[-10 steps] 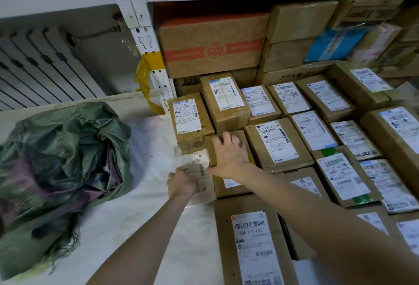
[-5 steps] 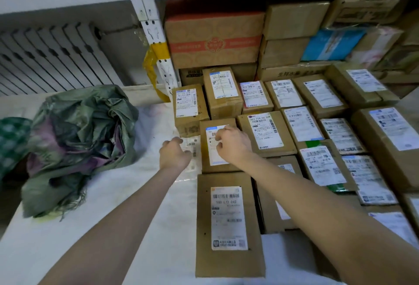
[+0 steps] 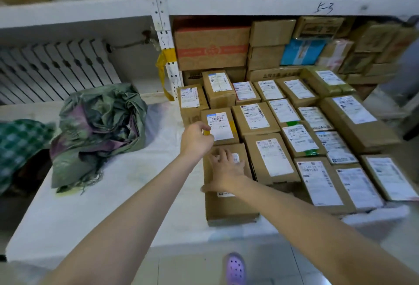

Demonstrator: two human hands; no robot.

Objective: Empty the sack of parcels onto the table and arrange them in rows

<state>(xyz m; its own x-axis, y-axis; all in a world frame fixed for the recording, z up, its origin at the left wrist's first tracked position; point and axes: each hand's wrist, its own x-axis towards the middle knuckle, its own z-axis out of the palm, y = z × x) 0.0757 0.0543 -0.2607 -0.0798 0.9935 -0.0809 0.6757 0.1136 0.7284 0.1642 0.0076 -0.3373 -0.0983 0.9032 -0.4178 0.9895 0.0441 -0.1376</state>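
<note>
Several labelled brown cardboard parcels point(image 3: 269, 160) lie in rows on the right half of the white table point(image 3: 108, 196). The green woven sack point(image 3: 97, 126) sits crumpled on the table's left side. My left hand point(image 3: 196, 139) is at the left edge of a small box point(image 3: 223, 126) in the leftmost column, thumb on top and fingers curled against its side. My right hand point(image 3: 226, 171) lies flat with spread fingers on the long box point(image 3: 229, 205) at the front of that column.
Stacked cartons point(image 3: 210, 46) fill the back under a white shelf point(image 3: 249, 5). A perforated upright point(image 3: 162, 35) stands at the table's back edge, a radiator point(image 3: 52, 69) behind left. A green chequered cloth point(image 3: 18, 144) hangs at far left. My purple shoe point(image 3: 235, 269) shows on the floor.
I have stepped back, so more table and shelf show. My right hand moved from the small box to the long front box. The soft white packet in my left hand is out of sight.
</note>
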